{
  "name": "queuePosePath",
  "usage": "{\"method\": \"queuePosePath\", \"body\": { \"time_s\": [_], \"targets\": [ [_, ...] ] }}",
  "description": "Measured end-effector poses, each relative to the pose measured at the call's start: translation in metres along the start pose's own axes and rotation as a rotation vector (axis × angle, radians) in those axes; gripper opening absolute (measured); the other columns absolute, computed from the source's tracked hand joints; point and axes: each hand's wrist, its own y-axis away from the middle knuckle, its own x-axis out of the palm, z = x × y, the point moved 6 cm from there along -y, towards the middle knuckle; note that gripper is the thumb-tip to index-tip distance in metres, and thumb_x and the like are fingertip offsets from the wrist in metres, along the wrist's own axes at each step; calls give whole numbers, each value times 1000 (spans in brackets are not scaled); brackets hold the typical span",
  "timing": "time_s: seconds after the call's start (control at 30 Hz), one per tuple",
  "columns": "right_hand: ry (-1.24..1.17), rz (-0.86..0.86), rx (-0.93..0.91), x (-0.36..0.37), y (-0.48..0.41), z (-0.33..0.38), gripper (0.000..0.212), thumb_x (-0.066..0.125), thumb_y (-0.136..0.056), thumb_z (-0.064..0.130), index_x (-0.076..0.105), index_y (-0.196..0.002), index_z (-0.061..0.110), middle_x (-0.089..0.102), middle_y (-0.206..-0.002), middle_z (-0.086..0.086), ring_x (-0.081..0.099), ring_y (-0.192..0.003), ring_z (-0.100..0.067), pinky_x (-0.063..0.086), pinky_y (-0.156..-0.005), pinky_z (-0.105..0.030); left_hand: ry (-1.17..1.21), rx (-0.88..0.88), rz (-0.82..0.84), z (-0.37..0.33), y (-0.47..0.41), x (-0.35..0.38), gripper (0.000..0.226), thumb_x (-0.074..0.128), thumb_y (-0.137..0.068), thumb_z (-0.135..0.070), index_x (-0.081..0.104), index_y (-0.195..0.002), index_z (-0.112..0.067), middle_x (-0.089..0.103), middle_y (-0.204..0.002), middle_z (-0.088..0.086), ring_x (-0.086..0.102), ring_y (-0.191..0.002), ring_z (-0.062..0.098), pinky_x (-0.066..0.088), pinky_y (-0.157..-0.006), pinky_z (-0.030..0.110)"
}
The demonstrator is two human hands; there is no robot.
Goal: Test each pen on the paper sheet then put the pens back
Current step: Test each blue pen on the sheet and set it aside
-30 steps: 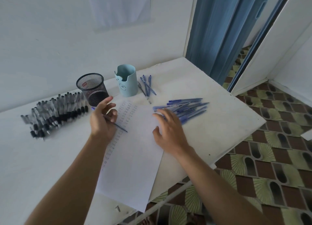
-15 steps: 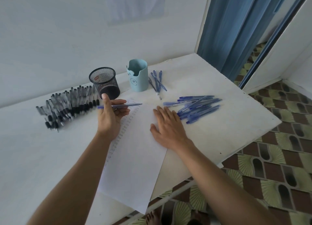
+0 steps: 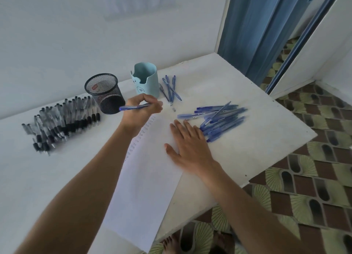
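One blue pen (image 3: pixel 133 107) is pinched in the curled fingers of the left hand (image 3: pixel 142 111). Its tip is no longer marking the paper sheet (image 3: pixel 148 177) as it was a second ago, and the hand now hovers toward the far edge of the table (image 3: pixel 247 149), just before the light blue holder (image 3: pixel 146 80) and mesh cup (image 3: pixel 104 93). The right hand (image 3: pixel 190 149) lies flat with straight fingers, pressing the sheet beside the blue pen pile (image 3: pixel 221 120). This pen's test looks finished, and putting it back seems next.

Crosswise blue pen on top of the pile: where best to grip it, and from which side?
Probably pinch the crosswise blue pen at mid-barrel, from above: it lies across the blue pen pile, so its middle is uncovered.
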Motion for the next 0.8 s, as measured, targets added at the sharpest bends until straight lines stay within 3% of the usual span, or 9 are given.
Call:
{"method": "queuePosePath", "body": {
  "time_s": [0.1, 0.17, 0.23, 0.33, 0.47, 0.57, 0.8],
  "targets": [
    [13, 10, -9, -1, 0, 2, 84, 5, -88, 60, 15, -159, 17, 11, -168, -2, 5, -154, -24, 6, -123, -46, -224, 19, -7, -3, -6, 12, 20, 77, -82, 1, 60, -73, -8, 67, -74, 8, 68, -67, 19, 55, -51, 28],
    [8, 6, -9, -1, -1, 2, 83, 6, -89, 59, 17, -159, 16, 12, -167, -2, 6, -154, -25, 7, -123, -47, -314, 9, -69, -3, -10, 16, 28, 72, -80, 2, 54, -64, -11, 67, -64, 11, 62, -51, 17, 45, -41, 25],
    [11, -4, -7, -1, 0, 2, 81, 9, -90, 58, 19, -159, 16, 15, -167, -2, 9, -154, -26, 8, -123, -47, -348, -1, -153, 0, -14, 14, 30, 63, -69, 4, 42, -55, -12, 57, -52, 14, 47, -41, 20, 37, -42, 24],
    [12, -10, -8, -1, 0, 2, 80, 12, -91, 57, 21, -159, 15, 16, -167, -3, 10, -153, -26, 8, -122, -46, -432, 34, -181, 3, -18, 10, 22, 54, -56, -2, 33, -55, -10, 41, -53, 13, 38, -53, 21, 34, -47, 32],
    [7, -18, 2, -1, 0, 2, 77, 18, -93, 56, 23, -158, 15, 19, -166, -3, 12, -153, -26, 10, -122, -47, -526, 85, -173, 2, -20, 12, 35, 51, -63, 10, 29, -53, -16, 30, -52, 0, 28, -53, 17, 26, -39, 19],
    [7, -37, 9, -1, -1, 2, 75, 23, -93, 54, 30, -156, 13, 26, -164, -4, 19, -151, -28, 17, -121, -49, -593, 96, -171, 1, -20, 14, 34, 49, -66, 12, 31, -54, -14, 32, -55, 3, 28, -52, 16, 24, -37, 12],
    [7, -44, 13, -1, -1, 3, 74, 26, -93, 53, 31, -155, 13, 27, -163, -5, 21, -151, -28, 18, -120, -50, -651, 114, -169, 2, -21, 14, 34, 48, -65, 11, 32, -53, -16, 36, -55, 4, 31, -53, 18, 24, -38, 10]
  ]
}}
